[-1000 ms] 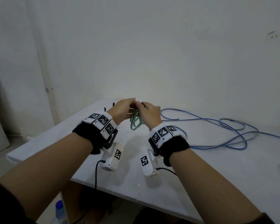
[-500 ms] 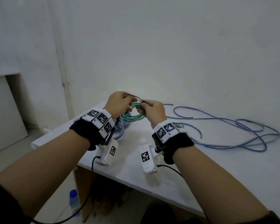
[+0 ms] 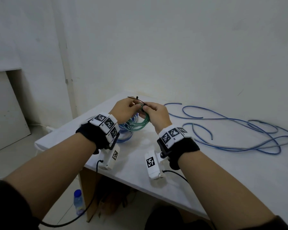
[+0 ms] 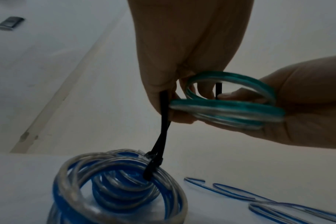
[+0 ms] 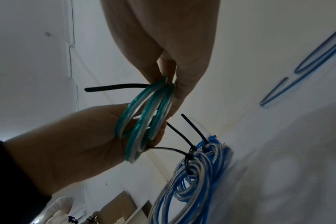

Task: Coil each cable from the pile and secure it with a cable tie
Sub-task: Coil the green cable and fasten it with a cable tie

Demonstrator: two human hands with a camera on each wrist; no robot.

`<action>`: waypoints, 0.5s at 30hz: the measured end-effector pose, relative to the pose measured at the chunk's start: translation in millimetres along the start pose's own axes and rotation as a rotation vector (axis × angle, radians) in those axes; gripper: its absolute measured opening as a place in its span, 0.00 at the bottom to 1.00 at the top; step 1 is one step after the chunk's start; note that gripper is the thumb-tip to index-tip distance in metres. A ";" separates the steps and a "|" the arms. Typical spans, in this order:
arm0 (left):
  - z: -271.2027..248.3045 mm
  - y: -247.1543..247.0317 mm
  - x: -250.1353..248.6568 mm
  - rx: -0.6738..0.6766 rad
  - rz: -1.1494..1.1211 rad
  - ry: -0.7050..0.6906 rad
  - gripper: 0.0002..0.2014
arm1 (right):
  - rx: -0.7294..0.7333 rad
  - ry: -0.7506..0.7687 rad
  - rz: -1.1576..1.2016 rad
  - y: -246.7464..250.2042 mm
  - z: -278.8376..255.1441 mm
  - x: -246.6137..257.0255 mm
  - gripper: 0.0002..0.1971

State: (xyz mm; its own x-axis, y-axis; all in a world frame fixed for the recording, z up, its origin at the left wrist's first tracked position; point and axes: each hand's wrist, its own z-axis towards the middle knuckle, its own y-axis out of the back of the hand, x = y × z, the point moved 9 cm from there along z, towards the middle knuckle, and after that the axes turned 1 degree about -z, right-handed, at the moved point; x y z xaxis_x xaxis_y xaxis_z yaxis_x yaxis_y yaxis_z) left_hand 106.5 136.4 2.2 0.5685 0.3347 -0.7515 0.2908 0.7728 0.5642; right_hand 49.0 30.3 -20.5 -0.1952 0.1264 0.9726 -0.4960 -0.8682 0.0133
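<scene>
A small green cable coil (image 3: pixel 137 126) hangs between both hands above the white table's (image 3: pixel 223 171) far left corner. My left hand (image 3: pixel 135 106) grips one side of this coil (image 5: pixel 138 125), fingers curled round the strands. My right hand (image 3: pixel 145 108) pinches the top of the coil (image 4: pixel 226 109) together with a black cable tie (image 3: pixel 136 99), whose loose end (image 5: pixel 115 87) sticks out sideways. Under the hands lie blue coils (image 3: pixel 125 132), each bound with a black tie (image 4: pixel 153 165). Loose blue cable (image 3: pixel 231 130) sprawls over the table to the right.
The white wall stands close behind the table. The table's front edge is just under my wrists. A plastic bottle (image 3: pixel 77 203) stands on the floor at the lower left, next to a brown box (image 3: pixel 110 203) under the table.
Both hands kept hold of the green coil and turned it from hanging edge-on to lying flatter. The black tie now shows above the fingers. The head view swung left, revealing the tied blue coils.
</scene>
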 end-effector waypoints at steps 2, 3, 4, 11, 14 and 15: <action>2.6 -2.4 -1.6 -0.015 -0.061 -0.001 0.05 | -0.012 -0.011 0.031 6.2 1.6 -0.1 0.09; 3.3 -3.7 -4.7 -0.014 -0.062 -0.015 0.05 | -0.015 -0.019 0.053 9.3 1.9 0.0 0.07; 4.1 -6.1 -9.3 -0.008 -0.042 -0.039 0.06 | -0.023 -0.021 0.070 13.1 2.3 0.3 0.06; 18.4 -15.9 -28.3 -0.054 0.007 -0.092 0.04 | -0.156 0.069 -0.002 44.9 6.7 8.0 0.04; 20.3 -26.4 -36.4 -0.026 -0.044 -0.103 0.03 | -0.234 0.153 -0.197 61.5 9.3 18.6 0.07; 21.1 -29.1 -38.2 -0.028 -0.058 -0.103 0.03 | -0.242 0.163 -0.241 65.6 10.1 21.5 0.07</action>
State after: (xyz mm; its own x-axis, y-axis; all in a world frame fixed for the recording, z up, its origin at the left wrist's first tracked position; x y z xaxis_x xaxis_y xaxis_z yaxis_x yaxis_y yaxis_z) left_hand 92.5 89.7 21.7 0.6275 0.2332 -0.7429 0.3049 0.8043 0.5100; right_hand 20.8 -28.8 3.6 -0.1706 0.4047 0.8984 -0.7260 -0.6681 0.1631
